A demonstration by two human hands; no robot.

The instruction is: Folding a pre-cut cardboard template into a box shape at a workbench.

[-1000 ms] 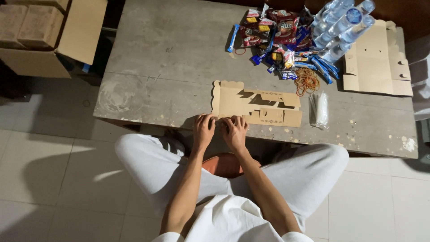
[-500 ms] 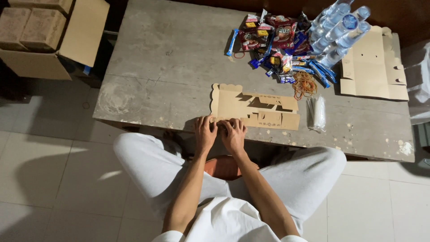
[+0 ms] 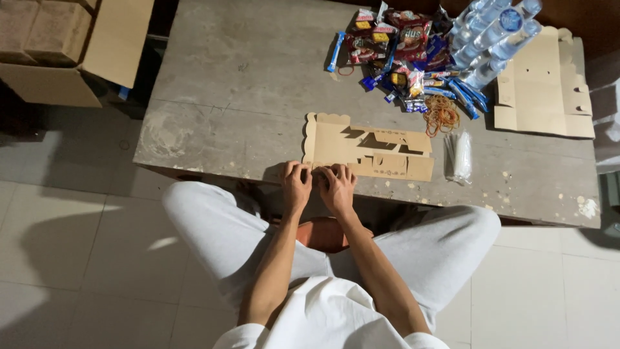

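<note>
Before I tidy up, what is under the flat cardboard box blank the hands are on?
Under the flat cardboard blank only the grey table shows around its edges. Both hands, left hand and right hand, press its near edge; anything beneath it is hidden.

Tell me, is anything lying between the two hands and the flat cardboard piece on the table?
Nothing visible: the left hand and right hand already touch the near edge of the cardboard piece.
</note>
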